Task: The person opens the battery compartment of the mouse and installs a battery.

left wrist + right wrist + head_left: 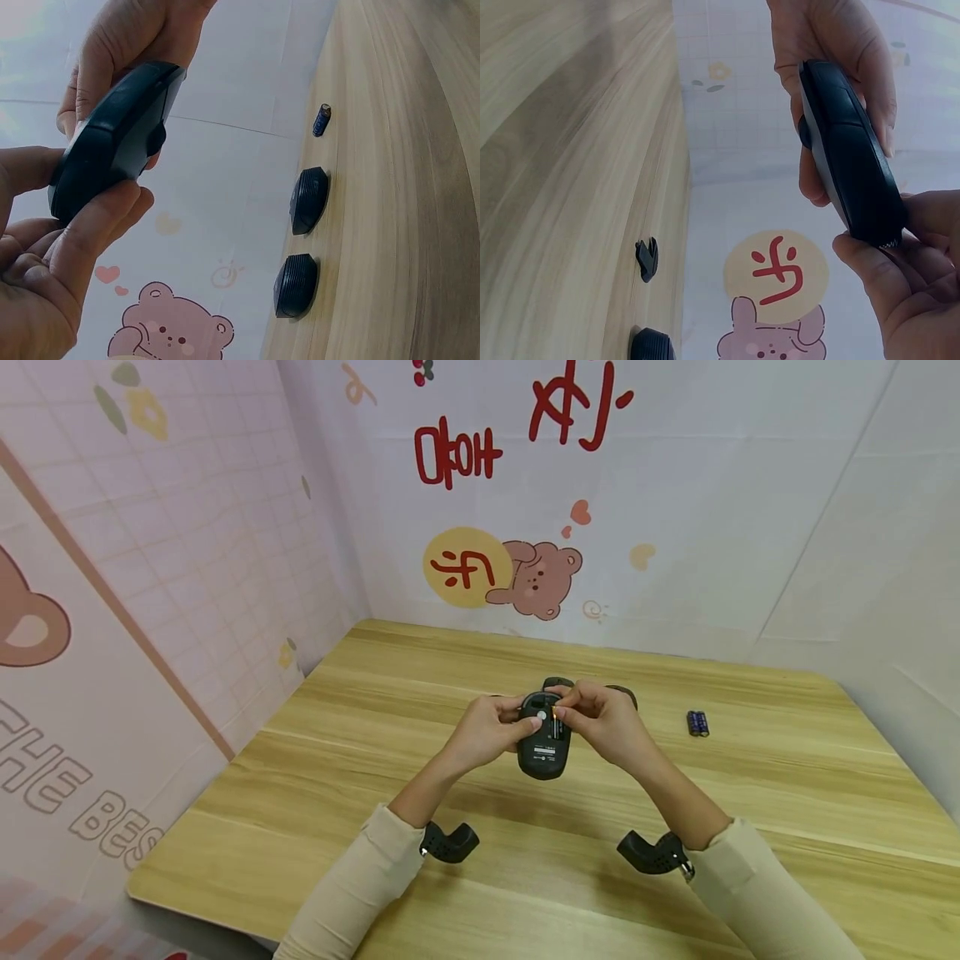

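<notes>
A black computer mouse [542, 766] is held above the table with its underside and its battery slot facing up toward the head camera. My left hand [486, 732] grips it by the left side, thumb on the underside, fingers behind. Inside the slot lies a dark battery [556, 727] with a gold-coloured end. The right hand [603, 720] pinches at that upper end with thumb and forefinger. In the left wrist view the mouse [112, 142] is edge-on between both hands, its slot hidden.
Two more black mice [309, 200] [296, 286] stand on the wooden table [450, 652] behind the hands. Two blue batteries [697, 723] lie side by side to the right. A small black plastic cover [647, 259] lies near one mouse. A printed cloth wall [675, 485] rises behind.
</notes>
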Available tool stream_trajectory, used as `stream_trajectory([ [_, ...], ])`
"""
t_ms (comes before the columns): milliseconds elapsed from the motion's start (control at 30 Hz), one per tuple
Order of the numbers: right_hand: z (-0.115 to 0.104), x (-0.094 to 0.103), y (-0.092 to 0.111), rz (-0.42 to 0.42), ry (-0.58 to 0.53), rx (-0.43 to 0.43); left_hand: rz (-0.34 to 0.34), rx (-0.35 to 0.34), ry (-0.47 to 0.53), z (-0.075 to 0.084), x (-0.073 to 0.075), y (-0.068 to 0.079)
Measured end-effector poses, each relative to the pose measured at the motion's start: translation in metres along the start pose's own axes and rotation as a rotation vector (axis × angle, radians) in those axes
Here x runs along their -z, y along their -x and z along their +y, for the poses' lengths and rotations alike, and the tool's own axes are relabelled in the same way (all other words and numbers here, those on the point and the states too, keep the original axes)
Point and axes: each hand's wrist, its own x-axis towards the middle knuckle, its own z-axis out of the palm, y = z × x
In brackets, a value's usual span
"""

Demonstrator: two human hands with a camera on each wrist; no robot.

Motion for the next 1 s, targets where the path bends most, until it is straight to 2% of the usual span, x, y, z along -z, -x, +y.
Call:
stream_trajectory([
  [233, 0.001, 0.000, -0.002, 0.015, 0.009, 0.010, 0.015, 0.016, -0.011, 0.000, -0.002, -0.002],
  [400, 0.004, 0.000, -0.002, 0.033, 0.017, 0.015, 0.013, 0.030, -0.032, 0.022, -0.005, 0.007],
  [467, 0.005, -0.001, -0.002, 0.047, 0.033, 0.021, 0.009, 0.037, -0.033, 0.023, -0.005, 0.007],
  [633, 0.007, -0.002, -0.001, 0.080, 0.091, 0.033, 0.001, 0.053, 0.006, 0.001, -0.005, -0.006],
  [767, 0.009, -0.003, 0.000, 0.076, 0.084, 0.029, -0.024, 0.060, 0.023, -0.006, -0.002, -0.009],
  [1000, 0.012, 0.005, -0.002, 0.042, 0.050, 0.016, -0.060, 0.092, -0.027, -0.014, 0.009, -0.011],
])
